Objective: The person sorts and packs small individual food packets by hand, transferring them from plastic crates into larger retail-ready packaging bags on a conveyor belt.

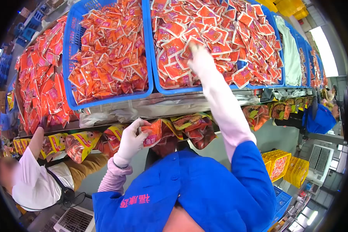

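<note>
Within left grip (132,139): orange packet (152,133)

White gloves were worn on the left hand (130,140) and the right hand (199,58). Pale pink sleeve covers were pulled over both forearms. A bright blue jacket was worn, with pink characters printed on its fabric.

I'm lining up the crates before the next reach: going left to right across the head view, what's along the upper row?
Loose heap of orange packets → left blue crate → middle blue crate, where the right hand reaches in → crate with white sheet.
</note>
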The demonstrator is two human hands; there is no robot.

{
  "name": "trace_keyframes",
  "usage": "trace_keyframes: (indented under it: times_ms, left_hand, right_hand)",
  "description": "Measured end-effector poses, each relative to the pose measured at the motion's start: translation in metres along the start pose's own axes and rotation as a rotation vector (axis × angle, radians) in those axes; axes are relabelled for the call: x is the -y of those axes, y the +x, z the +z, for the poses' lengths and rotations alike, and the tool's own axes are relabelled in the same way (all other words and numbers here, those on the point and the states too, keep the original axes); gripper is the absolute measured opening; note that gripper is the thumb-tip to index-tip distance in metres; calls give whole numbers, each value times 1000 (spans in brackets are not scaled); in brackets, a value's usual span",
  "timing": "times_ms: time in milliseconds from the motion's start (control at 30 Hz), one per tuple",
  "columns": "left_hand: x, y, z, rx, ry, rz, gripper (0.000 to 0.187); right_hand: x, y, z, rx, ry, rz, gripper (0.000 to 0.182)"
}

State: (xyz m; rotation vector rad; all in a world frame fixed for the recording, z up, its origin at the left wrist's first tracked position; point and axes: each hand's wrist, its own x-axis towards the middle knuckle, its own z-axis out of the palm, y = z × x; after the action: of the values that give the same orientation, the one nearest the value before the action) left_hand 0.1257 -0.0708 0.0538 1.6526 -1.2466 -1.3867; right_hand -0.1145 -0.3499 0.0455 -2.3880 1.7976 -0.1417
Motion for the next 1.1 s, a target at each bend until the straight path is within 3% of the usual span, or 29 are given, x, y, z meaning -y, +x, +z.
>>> trace_keyframes:
  times_ms: [33,67,100,167,233,300,333,367,433,500,533,567,633,667,700,733,767,800,900,967,1033,1100]
  left_hand:
    - [-2,-1,2,22,-267,-38,14]
    - [-16,-1,7,30,-400,-50,10]
    - [-18,2,14,30,-397,-50,10]
    - [-18,-4,31,91,-362,79,14]
    - [-41,-4,47,118,-95,437,17]
    - [-40,-5,73,89,173,644,21]
    - [-32,-4,86,52,335,745,21]
    - [-20,-3,95,137,530,711,23]
    - [5,1,113,274,905,560,35]
    - [0,-12,108,220,897,594,35]
    - [0,-18,103,170,885,637,36]
    - [3,-24,96,105,926,685,30]
    - [17,-29,79,158,1155,692,20]
    - [42,-30,78,147,1124,677,12]
    - [31,-31,82,-38,1065,702,9]
    - [28,-30,81,61,1136,688,8]
    - [26,-30,78,160,1205,667,9]
    - [30,-27,80,5,1076,777,7]
    - [23,-22,78,40,1029,812,3]
    - [41,-21,80,173,1020,788,4]
    - [33,-17,54,159,1015,785,5]
    - [-2,3,7,0,615,721,13]
  right_hand:
    - [-19,30,26,-197,-93,53,78]
    - [-43,55,71,-373,-163,59,65]
    - [-43,72,72,-375,-160,60,65]
    - [-35,70,84,51,-242,148,28]
    - [-36,29,80,-193,-202,54,18]
    - [-32,-3,50,-347,-133,-27,17]
    - [-37,-12,42,-318,44,-70,27]
    - [-37,-24,26,-311,49,-76,27]
    - [-31,-53,-18,169,836,153,36]
    - [-19,-106,-54,361,1568,-126,36]
    - [-12,-131,-55,379,1573,-133,36]
    - [-2,-155,-54,545,1534,-137,35]
    - [19,-189,-48,866,1430,-156,32]
    - [26,-199,-30,812,989,-395,29]
    - [31,-207,-4,716,541,-604,27]
    - [38,-216,24,688,365,-581,29]
    - [47,-220,47,654,191,-556,31]
    - [61,-217,59,766,64,-532,31]
    - [94,-204,117,967,-283,-518,30]
    - [57,-222,255,899,-313,-556,29]
    - [102,-183,135,1198,-359,-497,36]
    - [116,-200,76,791,-318,-463,35]
